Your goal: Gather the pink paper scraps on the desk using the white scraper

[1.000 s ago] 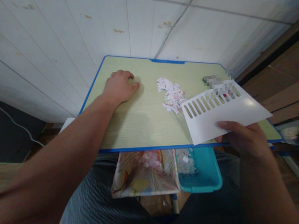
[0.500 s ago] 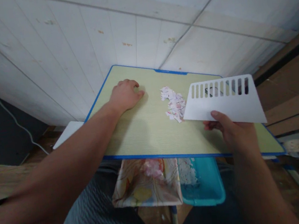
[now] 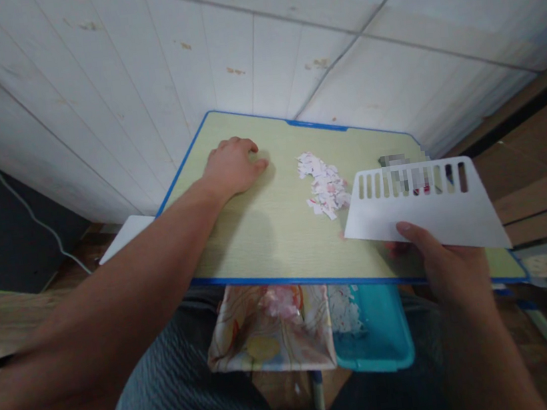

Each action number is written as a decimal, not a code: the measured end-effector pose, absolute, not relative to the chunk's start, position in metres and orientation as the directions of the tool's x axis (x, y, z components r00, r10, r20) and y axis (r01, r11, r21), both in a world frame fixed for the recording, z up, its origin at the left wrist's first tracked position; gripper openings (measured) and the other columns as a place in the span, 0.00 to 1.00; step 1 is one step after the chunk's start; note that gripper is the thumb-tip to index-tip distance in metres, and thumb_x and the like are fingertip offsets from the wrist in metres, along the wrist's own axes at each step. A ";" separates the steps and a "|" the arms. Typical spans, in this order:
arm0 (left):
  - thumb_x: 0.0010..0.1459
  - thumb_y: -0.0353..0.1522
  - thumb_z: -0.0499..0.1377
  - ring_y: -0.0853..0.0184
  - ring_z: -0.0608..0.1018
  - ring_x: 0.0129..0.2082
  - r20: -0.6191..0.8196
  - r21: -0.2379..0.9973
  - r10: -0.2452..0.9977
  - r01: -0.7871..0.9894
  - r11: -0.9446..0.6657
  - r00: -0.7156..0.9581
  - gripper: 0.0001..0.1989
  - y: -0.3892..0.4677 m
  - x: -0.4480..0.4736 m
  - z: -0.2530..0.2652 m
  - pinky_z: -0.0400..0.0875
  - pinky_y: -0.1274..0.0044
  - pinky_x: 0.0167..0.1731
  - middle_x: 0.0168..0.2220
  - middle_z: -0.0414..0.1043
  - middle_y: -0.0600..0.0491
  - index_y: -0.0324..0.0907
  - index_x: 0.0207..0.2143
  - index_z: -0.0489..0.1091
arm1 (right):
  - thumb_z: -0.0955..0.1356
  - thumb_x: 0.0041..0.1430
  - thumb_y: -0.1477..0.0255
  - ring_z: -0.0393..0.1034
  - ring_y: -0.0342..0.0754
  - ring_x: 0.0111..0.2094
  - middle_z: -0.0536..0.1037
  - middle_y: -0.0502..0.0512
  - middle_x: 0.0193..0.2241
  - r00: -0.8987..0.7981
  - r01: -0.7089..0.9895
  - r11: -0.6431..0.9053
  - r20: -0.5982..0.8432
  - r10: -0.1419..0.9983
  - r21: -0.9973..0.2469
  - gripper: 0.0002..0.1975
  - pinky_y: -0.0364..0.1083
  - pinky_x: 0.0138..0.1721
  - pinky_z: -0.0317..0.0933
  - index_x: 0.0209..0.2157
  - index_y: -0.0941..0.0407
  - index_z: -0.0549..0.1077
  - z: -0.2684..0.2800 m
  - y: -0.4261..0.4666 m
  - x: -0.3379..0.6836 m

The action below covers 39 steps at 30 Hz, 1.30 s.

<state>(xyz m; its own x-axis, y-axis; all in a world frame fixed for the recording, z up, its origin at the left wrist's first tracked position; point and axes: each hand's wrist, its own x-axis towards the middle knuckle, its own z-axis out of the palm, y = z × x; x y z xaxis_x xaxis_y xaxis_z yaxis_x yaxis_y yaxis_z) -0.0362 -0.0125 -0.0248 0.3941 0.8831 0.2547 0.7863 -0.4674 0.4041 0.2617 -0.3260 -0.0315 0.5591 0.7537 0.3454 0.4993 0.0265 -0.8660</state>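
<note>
My right hand [image 3: 456,268] grips the lower edge of a white slotted panel [image 3: 421,222], thumb on its face and fingers behind. The panel is tilted over the right part of the table, with a row of slots along its far edge. A pile of small torn paper pieces [image 3: 326,186] lies just left of it. On the table's left side rests my left hand [image 3: 234,164], empty, its fingers loosely bent and the thumb apart from them. The pale table top [image 3: 277,231] has a blue rim.
Below the table's near edge sit a patterned cloth-lined container [image 3: 273,353] with pinkish plastic inside and a turquoise bin [image 3: 385,331] holding paper scraps. A white panelled wall [image 3: 227,49] borders the far side. Behind the slotted panel, a pixelated patch hides something.
My right hand has brought the slotted panel lower and slightly to the right in view, nearer to me. My left hand stays in place on the table. The camera view has shifted slightly.
</note>
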 end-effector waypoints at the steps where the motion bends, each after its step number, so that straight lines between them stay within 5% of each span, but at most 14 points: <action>1: 0.77 0.46 0.66 0.43 0.81 0.74 0.255 0.397 0.883 0.790 -0.466 0.393 0.22 -0.013 -0.036 -0.025 0.75 0.49 0.79 0.70 0.85 0.41 0.48 0.66 0.87 | 0.84 0.67 0.59 0.83 0.57 0.29 0.87 0.50 0.27 0.579 0.508 -0.015 0.329 0.746 -0.861 0.15 0.55 0.42 0.83 0.32 0.49 0.83 -0.031 -0.329 0.253; 9: 0.78 0.45 0.68 0.47 0.82 0.72 0.271 0.389 0.884 0.797 -0.463 0.382 0.20 -0.011 -0.035 -0.029 0.76 0.53 0.77 0.69 0.86 0.41 0.47 0.64 0.87 | 0.81 0.74 0.57 0.81 0.54 0.26 0.82 0.53 0.22 0.377 0.450 0.070 0.261 0.889 -0.890 0.25 0.54 0.43 0.82 0.23 0.49 0.81 -0.010 -0.324 0.200; 20: 0.79 0.45 0.69 0.46 0.82 0.72 0.288 0.399 0.879 0.788 -0.470 0.379 0.19 -0.009 -0.034 -0.030 0.77 0.53 0.77 0.67 0.86 0.42 0.47 0.63 0.87 | 0.85 0.69 0.61 0.82 0.56 0.25 0.84 0.54 0.23 0.380 0.336 0.047 0.181 0.907 -0.941 0.17 0.52 0.32 0.83 0.29 0.50 0.83 -0.022 -0.329 0.205; 29: 0.79 0.41 0.66 0.47 0.84 0.71 0.315 0.363 0.876 0.807 -0.466 0.365 0.20 0.006 -0.037 -0.041 0.79 0.55 0.77 0.68 0.88 0.41 0.44 0.65 0.88 | 0.85 0.54 0.63 0.70 0.48 0.17 0.76 0.45 0.18 0.611 0.000 0.199 0.157 0.776 -0.980 0.16 0.45 0.18 0.66 0.35 0.51 0.79 -0.025 -0.298 0.209; 39: 0.81 0.37 0.60 0.42 0.82 0.75 0.272 0.145 0.868 0.873 -0.465 0.416 0.23 -0.025 -0.036 -0.024 0.76 0.54 0.78 0.72 0.86 0.34 0.37 0.67 0.88 | 0.82 0.52 0.48 0.77 0.51 0.22 0.87 0.60 0.26 0.560 0.165 0.097 0.174 0.810 -0.982 0.23 0.51 0.26 0.77 0.35 0.52 0.81 -0.041 -0.248 0.230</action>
<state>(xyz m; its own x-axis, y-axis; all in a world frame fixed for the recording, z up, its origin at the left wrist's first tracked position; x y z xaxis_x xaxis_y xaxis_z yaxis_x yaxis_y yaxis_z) -0.0364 -0.0247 -0.0240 0.4163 0.8677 0.2717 0.8735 -0.4647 0.1455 0.2300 -0.2485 -0.0412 0.5597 0.8102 0.1738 0.1651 0.0965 -0.9815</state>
